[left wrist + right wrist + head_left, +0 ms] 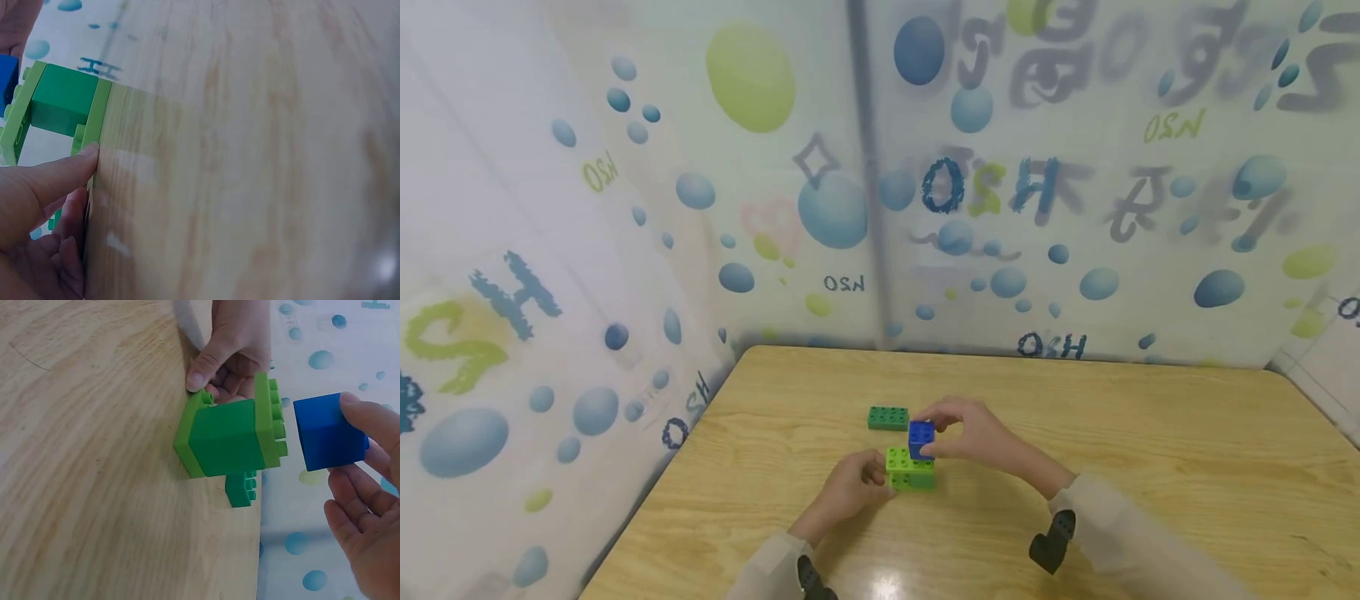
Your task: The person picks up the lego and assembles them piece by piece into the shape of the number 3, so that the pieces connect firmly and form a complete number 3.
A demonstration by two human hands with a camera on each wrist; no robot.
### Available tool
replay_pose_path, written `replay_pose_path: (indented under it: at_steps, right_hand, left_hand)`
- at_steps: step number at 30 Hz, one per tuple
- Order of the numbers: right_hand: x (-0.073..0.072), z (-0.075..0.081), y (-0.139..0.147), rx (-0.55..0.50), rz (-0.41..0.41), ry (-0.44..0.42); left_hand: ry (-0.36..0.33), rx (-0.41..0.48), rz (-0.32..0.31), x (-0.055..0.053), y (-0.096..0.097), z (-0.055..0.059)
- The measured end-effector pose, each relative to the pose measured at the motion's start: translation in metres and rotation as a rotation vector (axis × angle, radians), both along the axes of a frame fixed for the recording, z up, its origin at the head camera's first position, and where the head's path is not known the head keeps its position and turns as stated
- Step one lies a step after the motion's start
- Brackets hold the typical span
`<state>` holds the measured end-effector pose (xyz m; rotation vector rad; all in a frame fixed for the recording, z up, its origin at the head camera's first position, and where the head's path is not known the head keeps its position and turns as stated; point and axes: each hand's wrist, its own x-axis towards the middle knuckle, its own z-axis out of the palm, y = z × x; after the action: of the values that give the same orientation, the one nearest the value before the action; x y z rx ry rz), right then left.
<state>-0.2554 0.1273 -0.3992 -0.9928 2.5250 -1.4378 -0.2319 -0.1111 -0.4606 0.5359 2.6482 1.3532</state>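
A stack of toy building bricks (pixel 910 479) stands on the table: a green block (pixel 225 439) between two light green plates. My left hand (pixel 853 482) steadies the stack at its left end, its thumb (pixel 65 172) on the edge of the lower plate and its fingers curled behind. Between the thumb and fingers of my right hand (pixel 973 432) is a blue brick (pixel 921 440), studs up. In the right wrist view the blue brick (pixel 331 431) is just apart from the upper plate's studs, above the end with the green block.
A flat green brick (pixel 888 417) lies on the wooden table (pixel 1075 517) just behind the stack. Patterned sheets (pixel 1037 250) with blue and green dots surround the table's back and left side.
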Motion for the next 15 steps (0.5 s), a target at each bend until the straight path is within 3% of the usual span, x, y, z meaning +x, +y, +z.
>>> replay_pose_path:
  at_steps: [15]
  right_hand:
    - [0.0077,-0.0084,-0.0036,-0.023,0.013,-0.001]
  left_hand:
    - [-0.002,0.012,0.002,0.0024,0.0007,0.0030]
